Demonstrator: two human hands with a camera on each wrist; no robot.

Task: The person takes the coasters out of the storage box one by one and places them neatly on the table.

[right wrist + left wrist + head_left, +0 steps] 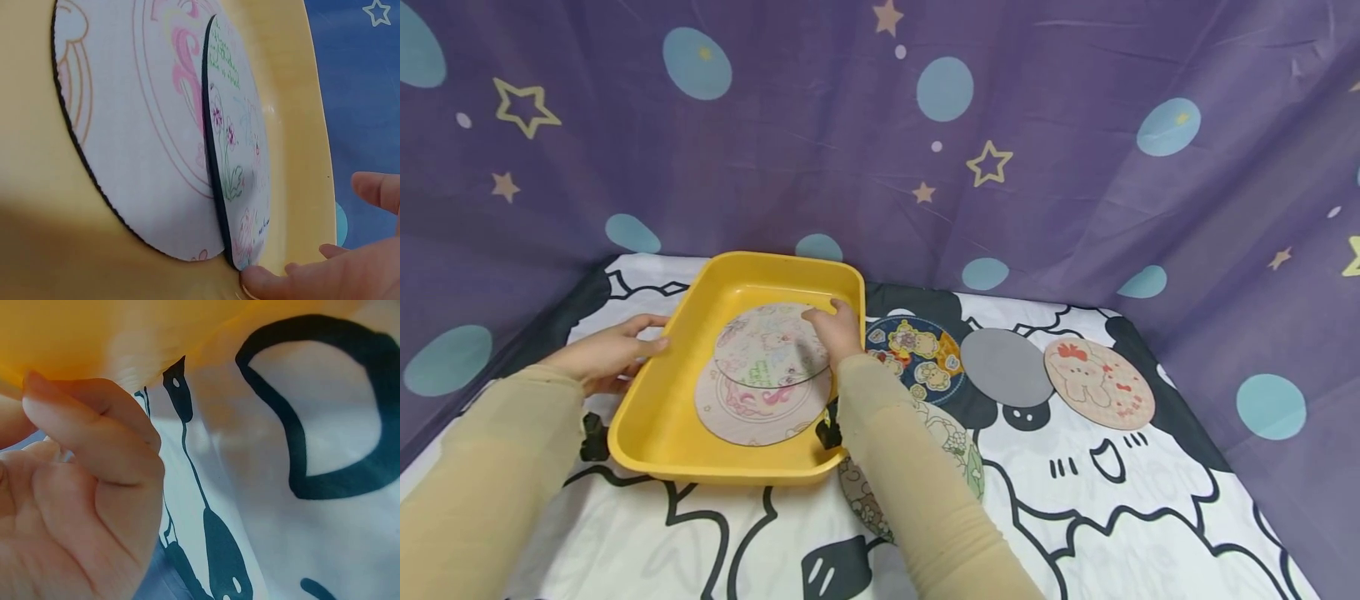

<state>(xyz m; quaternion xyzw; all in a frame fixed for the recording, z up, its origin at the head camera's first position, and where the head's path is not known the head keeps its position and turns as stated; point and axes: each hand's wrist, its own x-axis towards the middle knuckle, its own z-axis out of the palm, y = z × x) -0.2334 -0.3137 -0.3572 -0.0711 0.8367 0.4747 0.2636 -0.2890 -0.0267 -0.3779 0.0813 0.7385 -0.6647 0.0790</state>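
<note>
A yellow tray (655, 433) stands tilted on the cloth, with two thin round mats inside. The lower mat (760, 417) has a pink print and a dark edge. Overlapping it is the upper mat (767, 342), drawn with flowers and green writing, its near edge raised off the lower one. At the tray's left rim my left hand (613, 354) holds on, fingers bent against the yellow wall. My right hand (838, 329) is over the right rim. Its thumb (262, 281) touches the upper mat's edge, while the other fingers reach out loosely, apart from the mat.
Right of the tray lie a dark blue patterned mat (917, 354), a grey mat (1006, 367) and a pink rabbit mat (1097, 383). A green-printed mat (951, 437) and a brownish mat (861, 500) are partly under my right arm. A purple curtain (820, 150) hangs behind.
</note>
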